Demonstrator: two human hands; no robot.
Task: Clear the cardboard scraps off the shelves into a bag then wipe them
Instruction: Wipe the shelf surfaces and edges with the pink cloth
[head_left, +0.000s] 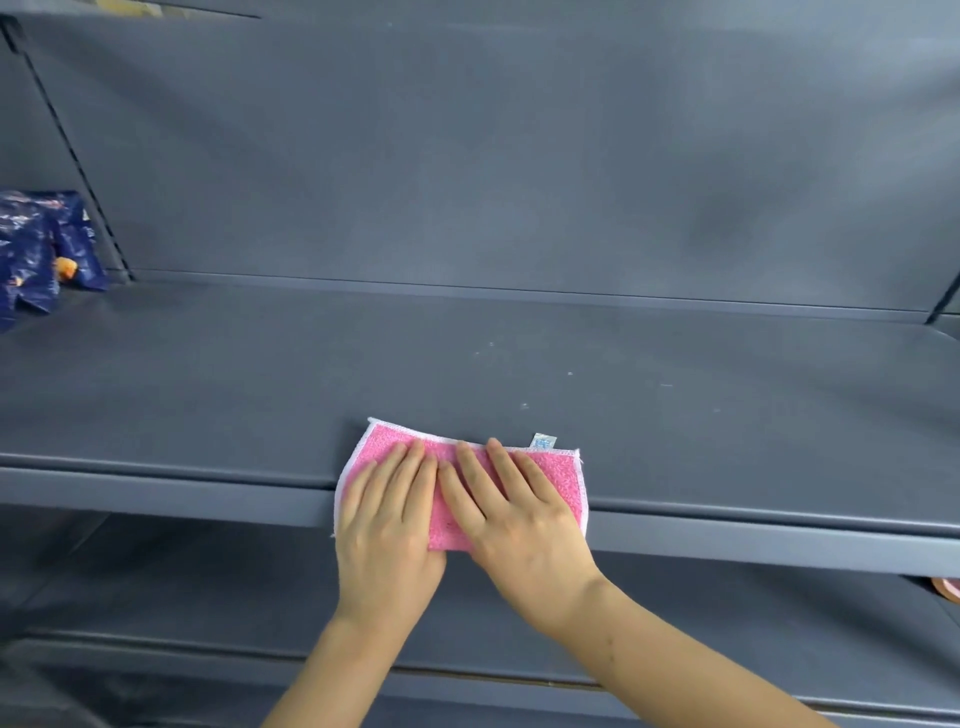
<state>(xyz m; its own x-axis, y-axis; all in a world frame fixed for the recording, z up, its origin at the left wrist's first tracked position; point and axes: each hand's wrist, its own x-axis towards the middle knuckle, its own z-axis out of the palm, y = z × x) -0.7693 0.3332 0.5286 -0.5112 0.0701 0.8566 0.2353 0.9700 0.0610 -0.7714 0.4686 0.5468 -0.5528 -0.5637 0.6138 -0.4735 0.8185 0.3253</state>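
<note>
Head view: left hand (387, 525) and right hand (519, 512), fingers straight, press a pink cloth (558, 480) flat on the shelf's (208, 374) near edge.

Soft even light, faint shadows, blurred and bowed toward the edges.

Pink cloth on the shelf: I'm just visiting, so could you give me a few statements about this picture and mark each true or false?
1. The left hand and right hand press flat on the pink cloth. True.
2. The cloth lies at the back of the shelf. False: it lies at the front edge and hangs over it.
3. Blue packets stand at the shelf's left end. True.
4. Large cardboard scraps cover the shelf. False: only small pale specks show.
</note>
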